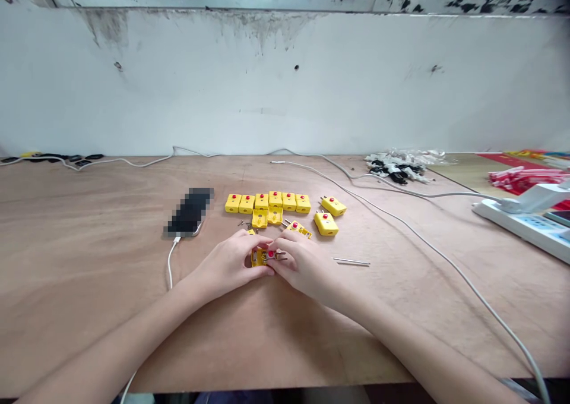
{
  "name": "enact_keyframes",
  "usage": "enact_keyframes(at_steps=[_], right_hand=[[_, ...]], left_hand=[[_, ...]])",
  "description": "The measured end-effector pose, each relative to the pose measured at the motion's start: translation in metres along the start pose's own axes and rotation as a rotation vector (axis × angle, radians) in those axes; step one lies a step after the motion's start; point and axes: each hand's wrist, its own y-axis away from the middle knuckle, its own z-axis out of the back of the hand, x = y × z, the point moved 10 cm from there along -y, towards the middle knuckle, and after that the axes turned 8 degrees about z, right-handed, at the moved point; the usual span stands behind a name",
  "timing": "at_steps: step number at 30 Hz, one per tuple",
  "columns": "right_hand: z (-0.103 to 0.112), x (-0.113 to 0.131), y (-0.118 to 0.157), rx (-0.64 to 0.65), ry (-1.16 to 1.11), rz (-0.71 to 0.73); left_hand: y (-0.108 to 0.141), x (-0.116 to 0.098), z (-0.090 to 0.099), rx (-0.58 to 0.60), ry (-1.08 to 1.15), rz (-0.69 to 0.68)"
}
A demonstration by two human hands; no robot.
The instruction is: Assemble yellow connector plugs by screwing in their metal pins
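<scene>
Between my hands is a yellow connector (258, 258) with a red dot and metal pins that point right. My left hand (232, 260) pinches its left side between thumb and fingers. On its right side, the fingers of my right hand (299, 260) are closed on the same connector near the pins. Just beyond the hands lies an open yellow connector (298, 229) with exposed metal parts. A row of yellow housings with red dots (262, 201) sits farther back, with two yellow half shells (259, 218) in front of it. Small screws (244, 223) lie beside the shells.
Two yellow connectors (326, 223) lie right of the open one. Thin metal rods (351, 262) rest right of my right hand. A phone (189, 212) with a white cable is at left. A white power strip (525, 220) and long cables occupy the right; black and white pieces (398, 167) lie near the wall.
</scene>
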Motion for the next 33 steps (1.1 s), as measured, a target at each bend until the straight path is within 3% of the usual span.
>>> enact_keyframes(at_steps=[6, 11, 15, 21, 28, 33], right_hand=[[-0.006, -0.017, 0.0, -0.02, -0.366, -0.133], [-0.005, -0.022, -0.001, -0.06, -0.319, -0.142], [-0.007, -0.021, -0.001, -0.016, -0.272, -0.171], [-0.003, -0.02, -0.001, -0.021, -0.31, -0.167], [0.001, -0.019, -0.001, -0.052, -0.209, -0.128], [0.004, -0.018, -0.003, -0.047, -0.236, -0.116]], left_hand=[[-0.001, 0.003, -0.004, 0.014, 0.008, 0.011], [0.0, 0.005, -0.005, 0.028, 0.03, 0.026], [0.004, 0.0, -0.002, 0.027, 0.045, -0.035], [0.009, -0.004, 0.024, -0.178, -0.058, -0.12], [0.006, -0.007, 0.018, -0.129, -0.134, -0.135], [0.007, -0.005, 0.023, -0.179, 0.001, -0.095]])
